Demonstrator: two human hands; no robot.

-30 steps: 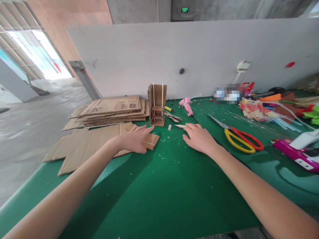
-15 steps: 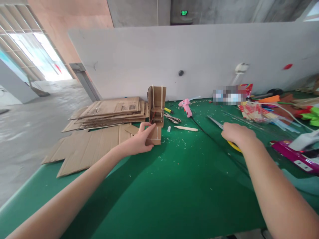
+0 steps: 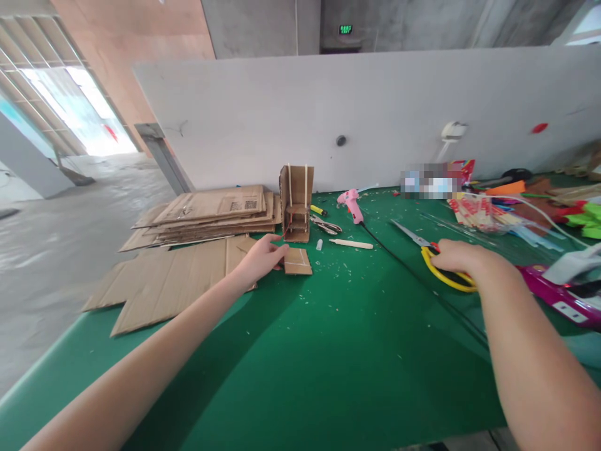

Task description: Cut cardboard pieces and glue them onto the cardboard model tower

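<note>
Head view: left hand point(image 3: 263, 257) pinches a small brown cardboard piece point(image 3: 299, 262) (white-lined); right hand point(image 3: 460, 255) grips yellow-and-red scissors point(image 3: 426, 255).

1. Two hands — one left hand point(image 3: 265, 254), one right hand point(image 3: 456, 257).
2. One pair of scissors point(image 3: 425, 244).
3. One small cardboard piece point(image 3: 297, 262).
4. One upright cardboard model point(image 3: 297, 208), bearing two pale sticks point(image 3: 306, 183).
5. One cardboard stack point(image 3: 211, 205) — its layers overlap too closely to number.
6. One pink glue gun point(image 3: 353, 205), with one black cable point(image 3: 399, 262).
7. One pair of pliers point(image 3: 323, 223) and one yellow-and-black cutter point(image 3: 318, 210).
8. One pale pen point(image 3: 353, 243) and one clear cap point(image 3: 320, 245).
9. One purple-and-white device point(image 3: 556, 297).
10. One green exit sign point(image 3: 345, 29).
</note>
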